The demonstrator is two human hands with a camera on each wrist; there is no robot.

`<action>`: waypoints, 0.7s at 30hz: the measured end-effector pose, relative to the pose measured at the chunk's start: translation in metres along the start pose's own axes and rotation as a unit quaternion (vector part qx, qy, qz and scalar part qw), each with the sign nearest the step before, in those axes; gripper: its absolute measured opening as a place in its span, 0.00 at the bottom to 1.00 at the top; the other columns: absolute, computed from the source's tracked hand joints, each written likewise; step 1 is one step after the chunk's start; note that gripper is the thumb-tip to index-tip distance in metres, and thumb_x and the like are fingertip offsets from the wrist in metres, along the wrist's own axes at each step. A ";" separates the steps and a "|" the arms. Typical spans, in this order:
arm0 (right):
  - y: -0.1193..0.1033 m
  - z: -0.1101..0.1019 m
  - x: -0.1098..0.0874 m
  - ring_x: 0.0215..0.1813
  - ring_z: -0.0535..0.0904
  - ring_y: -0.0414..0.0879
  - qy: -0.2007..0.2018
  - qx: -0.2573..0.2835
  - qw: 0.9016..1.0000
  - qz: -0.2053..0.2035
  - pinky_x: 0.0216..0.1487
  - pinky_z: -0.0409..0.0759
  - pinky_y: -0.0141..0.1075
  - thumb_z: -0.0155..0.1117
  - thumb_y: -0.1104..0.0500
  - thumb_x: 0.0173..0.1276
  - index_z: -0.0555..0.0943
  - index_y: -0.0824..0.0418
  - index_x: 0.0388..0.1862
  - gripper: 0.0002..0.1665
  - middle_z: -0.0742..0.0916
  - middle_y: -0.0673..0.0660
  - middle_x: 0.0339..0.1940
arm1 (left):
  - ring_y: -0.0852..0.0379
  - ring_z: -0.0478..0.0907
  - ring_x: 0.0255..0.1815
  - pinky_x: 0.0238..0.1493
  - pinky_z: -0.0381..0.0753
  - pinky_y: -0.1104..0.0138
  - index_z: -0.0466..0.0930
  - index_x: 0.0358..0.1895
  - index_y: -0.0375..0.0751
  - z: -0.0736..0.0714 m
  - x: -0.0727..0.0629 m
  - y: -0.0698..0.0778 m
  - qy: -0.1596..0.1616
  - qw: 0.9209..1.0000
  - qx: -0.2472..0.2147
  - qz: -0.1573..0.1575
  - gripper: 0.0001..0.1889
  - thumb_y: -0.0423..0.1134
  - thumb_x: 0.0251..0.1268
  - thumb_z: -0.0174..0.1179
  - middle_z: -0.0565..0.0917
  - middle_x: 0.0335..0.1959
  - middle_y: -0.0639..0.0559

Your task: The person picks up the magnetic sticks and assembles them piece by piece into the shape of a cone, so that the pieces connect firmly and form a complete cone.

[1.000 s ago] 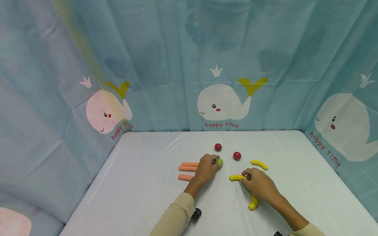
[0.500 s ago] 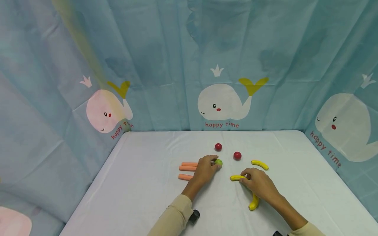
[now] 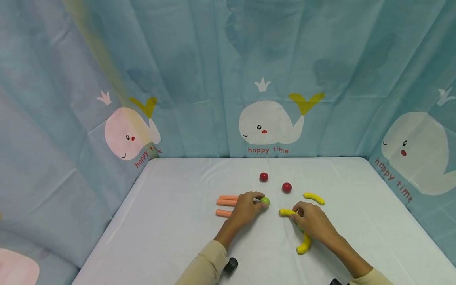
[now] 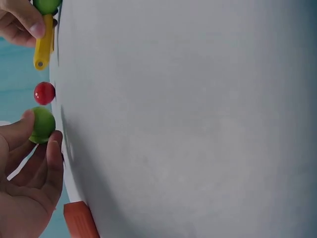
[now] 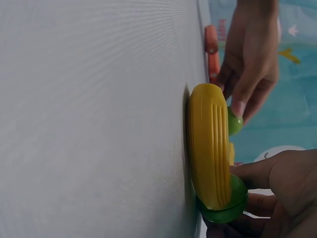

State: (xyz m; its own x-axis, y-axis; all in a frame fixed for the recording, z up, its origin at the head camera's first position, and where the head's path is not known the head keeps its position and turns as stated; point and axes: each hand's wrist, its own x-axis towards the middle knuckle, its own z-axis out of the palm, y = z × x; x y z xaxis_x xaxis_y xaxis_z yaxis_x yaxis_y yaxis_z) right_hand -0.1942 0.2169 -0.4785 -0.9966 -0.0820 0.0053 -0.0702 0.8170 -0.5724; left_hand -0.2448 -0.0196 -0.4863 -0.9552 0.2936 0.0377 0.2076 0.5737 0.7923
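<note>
Green ball (image 4: 44,124) pinched by left hand (image 3: 246,208), right hand (image 3: 312,220) gripping green sphere (image 5: 238,198), ridged banana (image 5: 210,148)

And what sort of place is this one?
Probably a staged recording corner: blue whale-printed curtains hang along three sides of a white-covered table, where toy-like bananas and red balls are spread out.

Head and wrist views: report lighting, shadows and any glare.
Head: bright white tablecloth, a yellowish streak down the curtain at image left. Left wrist: dimmer, darkening at the image's right edge; soft shadow across the tablecloth's lower left; small glint on the red ball. Right wrist: also dim, thin dark shadow beside the nearest banana.
</note>
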 end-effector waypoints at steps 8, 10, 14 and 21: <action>-0.002 0.000 0.000 0.32 0.75 0.43 0.006 0.004 1.000 -0.002 0.30 0.75 0.32 0.74 0.59 0.69 0.86 0.64 0.45 0.11 0.82 0.51 0.30 | 0.63 0.84 0.48 0.51 0.84 0.70 0.88 0.60 0.42 0.002 -0.005 0.005 -0.027 0.999 0.001 0.028 0.17 0.40 0.70 0.72 0.90 0.53 0.55; -0.002 0.000 0.000 0.32 0.75 0.43 0.008 0.004 1.000 -0.005 0.30 0.74 0.32 0.74 0.59 0.69 0.86 0.64 0.45 0.11 0.82 0.50 0.30 | 0.62 0.85 0.49 0.50 0.84 0.70 0.89 0.59 0.42 0.003 -0.006 0.006 -0.031 0.999 -0.001 0.034 0.17 0.40 0.69 0.72 0.90 0.52 0.55; -0.002 0.000 0.000 0.32 0.75 0.43 0.013 0.002 1.000 -0.008 0.31 0.75 0.32 0.75 0.58 0.69 0.86 0.64 0.44 0.11 0.84 0.50 0.30 | 0.61 0.86 0.50 0.50 0.85 0.70 0.89 0.58 0.41 0.004 -0.007 0.011 -0.042 0.999 0.000 0.034 0.17 0.40 0.69 0.73 0.91 0.51 0.55; -0.003 0.000 -0.001 0.32 0.76 0.43 0.014 0.009 1.000 -0.007 0.30 0.76 0.32 0.75 0.58 0.69 0.86 0.64 0.44 0.11 0.84 0.50 0.30 | 0.62 0.87 0.49 0.50 0.86 0.71 0.88 0.59 0.42 0.009 -0.008 0.016 -0.052 0.998 0.009 0.030 0.18 0.39 0.68 0.74 0.91 0.52 0.56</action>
State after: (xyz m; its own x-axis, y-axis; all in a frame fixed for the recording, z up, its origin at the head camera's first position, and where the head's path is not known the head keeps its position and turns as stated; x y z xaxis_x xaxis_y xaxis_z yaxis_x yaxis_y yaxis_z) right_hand -0.1932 0.2147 -0.4763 -0.9964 -0.0772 0.0361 -0.0837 0.8058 -0.5862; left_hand -0.2325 -0.0058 -0.4798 -0.9144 0.4042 0.0207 0.2682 0.5669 0.7789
